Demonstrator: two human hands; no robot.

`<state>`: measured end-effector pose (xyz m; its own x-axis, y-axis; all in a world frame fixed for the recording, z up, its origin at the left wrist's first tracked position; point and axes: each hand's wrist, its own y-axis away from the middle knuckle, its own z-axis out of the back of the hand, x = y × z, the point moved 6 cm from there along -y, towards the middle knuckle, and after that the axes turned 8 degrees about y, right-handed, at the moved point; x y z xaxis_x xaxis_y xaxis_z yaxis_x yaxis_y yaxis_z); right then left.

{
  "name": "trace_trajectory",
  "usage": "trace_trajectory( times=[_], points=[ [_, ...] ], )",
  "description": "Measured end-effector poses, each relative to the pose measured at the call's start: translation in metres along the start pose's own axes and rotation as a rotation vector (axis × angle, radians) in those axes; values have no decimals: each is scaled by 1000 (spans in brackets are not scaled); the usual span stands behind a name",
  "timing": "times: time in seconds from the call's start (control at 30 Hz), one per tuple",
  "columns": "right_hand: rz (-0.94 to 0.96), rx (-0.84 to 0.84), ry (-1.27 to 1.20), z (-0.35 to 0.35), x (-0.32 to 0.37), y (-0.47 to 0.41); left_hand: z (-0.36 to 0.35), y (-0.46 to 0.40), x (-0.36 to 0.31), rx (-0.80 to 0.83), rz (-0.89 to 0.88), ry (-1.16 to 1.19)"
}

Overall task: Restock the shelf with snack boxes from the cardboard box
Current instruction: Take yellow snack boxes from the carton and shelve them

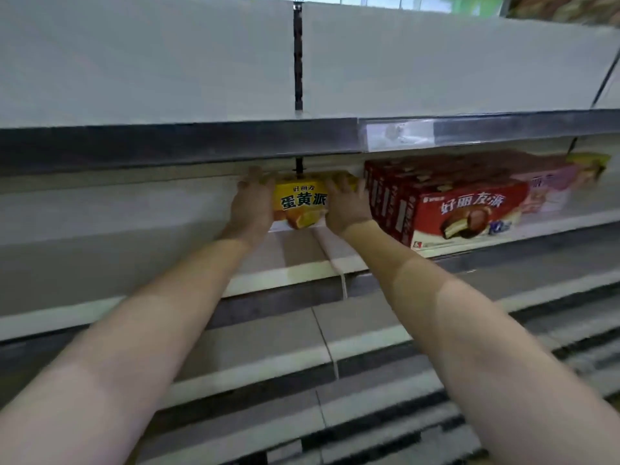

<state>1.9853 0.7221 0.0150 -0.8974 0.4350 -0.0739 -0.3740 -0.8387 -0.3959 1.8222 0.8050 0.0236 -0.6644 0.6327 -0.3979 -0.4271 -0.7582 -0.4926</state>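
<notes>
a: we have the yellow snack box (303,203) lying on its long side, its long axis running left to right along the shelf board (302,273), printed front turned out toward us.

b: and we see that front plainly: yellow, with big dark characters across the middle and a picture of a cut yellow cake low down, on an orange band.

a: our left hand (251,206) is wrapped round the box's left end, fingers curled over the top edge. our right hand (347,204) grips its right end the same way, thumb side toward us.

b: so we hold it between both hands, pinched at the two ends. it sits deep on the board, under the metal lip of the upper shelf (201,142), right below the dark upright post (298,55).

a: just right of the yellow box we see the red snack boxes (449,209), packed in a row, fronts showing a round chocolate-coated cake. our right hand is touching or nearly touching the nearest one; we cannot tell which.

b: past the red ones, a pink box (550,189), then another yellow box (590,166) farthest right, both blurred.
</notes>
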Motion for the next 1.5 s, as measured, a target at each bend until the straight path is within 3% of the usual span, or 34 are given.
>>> trace_trajectory(
  times=[0.17,0.33,0.63,0.83,1.1,1.17,1.37,1.5],
  points=[
    [49,-96,80,-3,-9,-14,-13,-11,-6,-111,66,-73],
    [125,17,-53,-22,-12,-25,-25,-22,-13,-84,103,-189],
    [158,120,-125,-36,-12,-35,-24,-10,-16,-109,93,-137],
    [174,111,-286,-24,-29,-23,-12,10,-23,-143,155,-179],
    [-25,132,-229,-13,-18,20,-17,38,-17,63,-30,-52],
    [-38,59,-247,-2,-15,42,-15,46,-32,99,-65,-32],
    [-183,-259,-323,42,-48,126,-23,71,-114,217,-165,155],
    [-402,-247,-299,41,-110,205,-42,119,-190,252,-409,161]
  ],
)
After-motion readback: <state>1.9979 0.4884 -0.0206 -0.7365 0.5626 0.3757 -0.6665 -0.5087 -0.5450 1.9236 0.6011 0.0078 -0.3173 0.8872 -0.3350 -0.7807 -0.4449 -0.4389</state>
